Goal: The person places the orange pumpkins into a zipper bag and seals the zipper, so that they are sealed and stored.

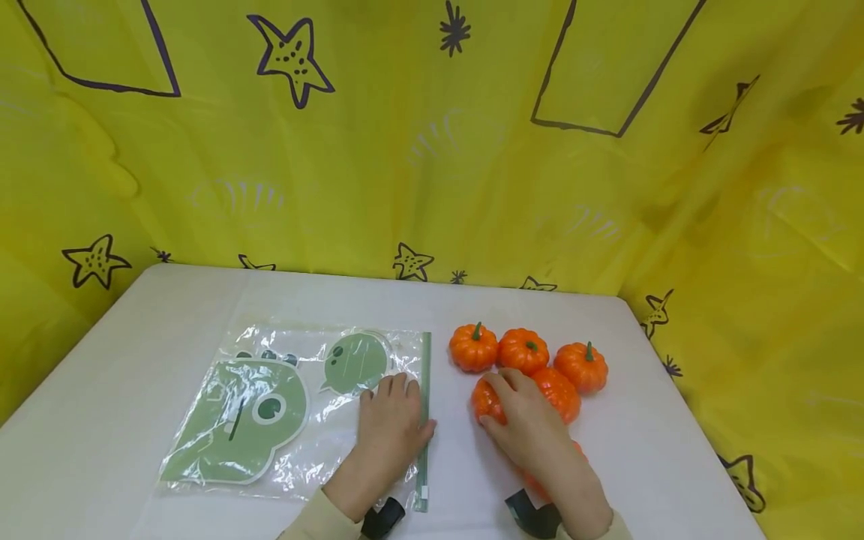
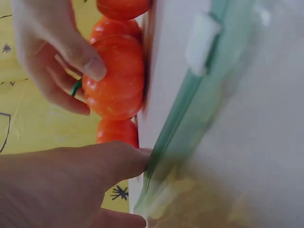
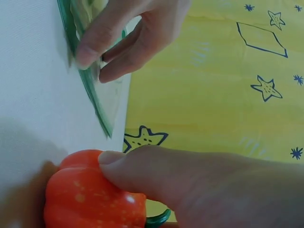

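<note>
Orange pumpkin (image 1: 486, 403), right of lower centre, is gripped between the right hand's (image 1: 535, 421) thumb and fingers, its round sides suiting that grasp. Well apart, the left hand (image 1: 391, 421) lies relaxed on the clear bag (image 1: 327, 450), lower left, probably steadying it. Other pumpkins (image 1: 523, 350) cluster centre-right on the bench (image 1: 651, 465), seemingly for easy reach.

I'm seeing a white table (image 1: 675, 450) bearing a slider bag (image 1: 324, 442) under the left hand (image 1: 391, 421), mini pumpkins (image 1: 524, 351) around the right hand (image 1: 529, 420).

The bare left hand (image 1: 393, 424) and bare right hand (image 1: 529, 416) extend from pale beige fabric sleeves (image 1: 324, 519), with black curved pieces (image 1: 383, 519) at both wrists.
</note>
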The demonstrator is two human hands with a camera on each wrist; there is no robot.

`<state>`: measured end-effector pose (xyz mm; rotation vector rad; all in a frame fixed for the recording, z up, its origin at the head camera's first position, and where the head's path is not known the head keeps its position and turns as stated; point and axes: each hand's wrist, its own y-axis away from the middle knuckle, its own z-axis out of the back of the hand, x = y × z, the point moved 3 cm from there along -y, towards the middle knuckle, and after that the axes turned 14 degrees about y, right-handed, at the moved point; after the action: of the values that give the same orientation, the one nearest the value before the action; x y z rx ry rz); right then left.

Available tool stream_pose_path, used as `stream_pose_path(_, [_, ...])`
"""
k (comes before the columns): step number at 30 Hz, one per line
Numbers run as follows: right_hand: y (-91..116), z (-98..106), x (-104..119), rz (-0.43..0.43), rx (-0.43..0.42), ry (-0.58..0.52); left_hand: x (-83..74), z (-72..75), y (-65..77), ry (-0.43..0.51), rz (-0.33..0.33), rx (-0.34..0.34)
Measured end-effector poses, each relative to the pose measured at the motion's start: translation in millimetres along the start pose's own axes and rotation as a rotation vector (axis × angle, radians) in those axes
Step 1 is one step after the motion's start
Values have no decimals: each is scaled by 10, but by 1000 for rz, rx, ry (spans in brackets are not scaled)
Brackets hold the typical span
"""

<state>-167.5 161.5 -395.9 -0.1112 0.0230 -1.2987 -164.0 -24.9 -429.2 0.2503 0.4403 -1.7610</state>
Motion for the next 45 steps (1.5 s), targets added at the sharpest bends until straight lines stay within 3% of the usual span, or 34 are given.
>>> stream_pose_path(7, [-29,-1,11,25,12,-4,62,90,-44,90,-71,-129])
stream_pose_path(14, [-7,-42,24,58,6,14,102,106,-56,127,-99,-162])
stream_pose_path(19, [-12,-20,50,59,-8,-1,130,167,-76,219,-114,-198])
stream_pose_path(24, [-58,30,155,68,-13,-41,177,168,-87,364,-75,-157])
stream_pose_path(27, [-119,63,245,91,-78,-76,182,147,-110,452,-50,-103])
stream_pose_path(30, [-157,49,313,106,-140,-98,162,124,-126,493,-69,-71])
stream_pose_path(37, [-159,-69,377,102,-162,-112,107,122,-119,444,-173,-126])
stream_pose_path(45, [-173,-130,430,164,-124,-53,75,234,-125,381,-130,-184])
